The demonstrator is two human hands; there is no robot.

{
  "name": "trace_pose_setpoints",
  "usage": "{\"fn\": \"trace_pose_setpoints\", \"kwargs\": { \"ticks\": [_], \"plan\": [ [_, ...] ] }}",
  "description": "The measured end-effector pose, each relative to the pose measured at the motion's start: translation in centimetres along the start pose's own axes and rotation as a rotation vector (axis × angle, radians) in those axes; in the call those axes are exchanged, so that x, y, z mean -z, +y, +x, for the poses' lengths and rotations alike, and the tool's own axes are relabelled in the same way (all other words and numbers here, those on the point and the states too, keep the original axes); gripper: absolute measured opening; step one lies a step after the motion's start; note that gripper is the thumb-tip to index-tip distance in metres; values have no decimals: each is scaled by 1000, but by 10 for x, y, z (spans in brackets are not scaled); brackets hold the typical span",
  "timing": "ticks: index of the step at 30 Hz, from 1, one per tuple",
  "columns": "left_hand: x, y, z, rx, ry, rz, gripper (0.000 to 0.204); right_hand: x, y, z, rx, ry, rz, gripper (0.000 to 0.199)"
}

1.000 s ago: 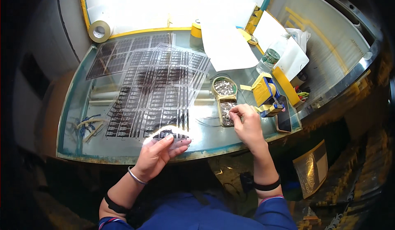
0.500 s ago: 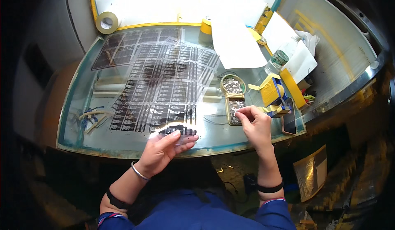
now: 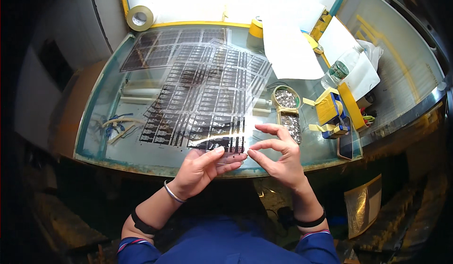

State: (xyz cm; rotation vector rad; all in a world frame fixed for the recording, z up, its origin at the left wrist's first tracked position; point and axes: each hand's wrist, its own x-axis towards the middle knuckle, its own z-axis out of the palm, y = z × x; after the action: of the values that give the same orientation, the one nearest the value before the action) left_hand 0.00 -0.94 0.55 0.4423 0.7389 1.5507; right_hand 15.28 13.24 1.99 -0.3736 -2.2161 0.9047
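Note:
A large transparent film sheet (image 3: 207,98) printed with rows of black patterns lies on a lit glass table (image 3: 141,153). My left hand (image 3: 203,167) grips the sheet's near edge, thumb on top, and lifts it slightly. My right hand (image 3: 278,157) is just right of it, with thumb and forefinger pinched together at the left fingertips and the other fingers spread. Anything in that pinch is too small to see. A round tin (image 3: 285,98) and an oblong tray (image 3: 291,122) of small silvery pieces sit just beyond my right hand.
A second patterned sheet (image 3: 160,46) lies at the back left, near a tape roll (image 3: 140,17). White paper (image 3: 290,46), a plastic bottle (image 3: 339,70), a yellow-and-blue holder (image 3: 330,110) and a dark phone (image 3: 346,143) crowd the right side. Loose strips (image 3: 115,124) lie at the left.
My right hand left the oblong tray and came down and left to meet my left fingertips at the sheet's near edge. My left hand kept hold of that edge.

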Motion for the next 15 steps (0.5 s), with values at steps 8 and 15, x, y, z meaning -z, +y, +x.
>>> {"fn": "trace_pose_setpoints", "kwargs": {
  "ticks": [8, 15],
  "plan": [
    [0, -1, 1, -3, 1, 27, 36, -3, 2, -1, -38, 3, 10, 10],
    [2, 0, -1, 9, -10, 11, 35, 5, -5, -7, 95, -60, -187, 16]
  ]
}}
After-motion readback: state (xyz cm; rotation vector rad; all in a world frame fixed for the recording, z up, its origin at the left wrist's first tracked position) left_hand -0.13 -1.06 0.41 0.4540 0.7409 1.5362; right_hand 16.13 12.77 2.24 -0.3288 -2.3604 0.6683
